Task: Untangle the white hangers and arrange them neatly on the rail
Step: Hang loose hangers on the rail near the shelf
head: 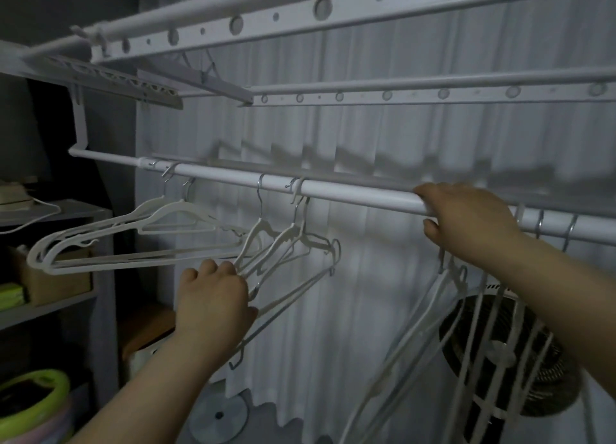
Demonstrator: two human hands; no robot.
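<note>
The left hand (213, 298) is closing its fingers round the lower arms of the middle bunch (293, 240) of white hangers, right where several frames are crossing one another. That looks like the spot to take them, since the knot is sitting down in the arms while the hooks up top are hanging apart on the rail (350, 191). The right hand (470, 220) is wrapping over the rail itself, fingers on top and thumb underneath, holding no hanger. I'm reading that as bracing, so the rail is not swinging while the other hand is pulling. The middle bunch is tilting out towards the person, drawn off the vertical by that grip. To the left, the left bunch (140, 255) is hanging splayed and swung wide, its frames overlapping. Off to the right, beyond the bracing hand, the right bunch (425, 313) is dangling steeply in front of a fan (506, 353), with hooks on the rail close together. All three bunches are on the rail, none of them straight or evenly spaced, so the sorting seems to be at an early stage. Any hard tug here is risking a hook jumping off.
</note>
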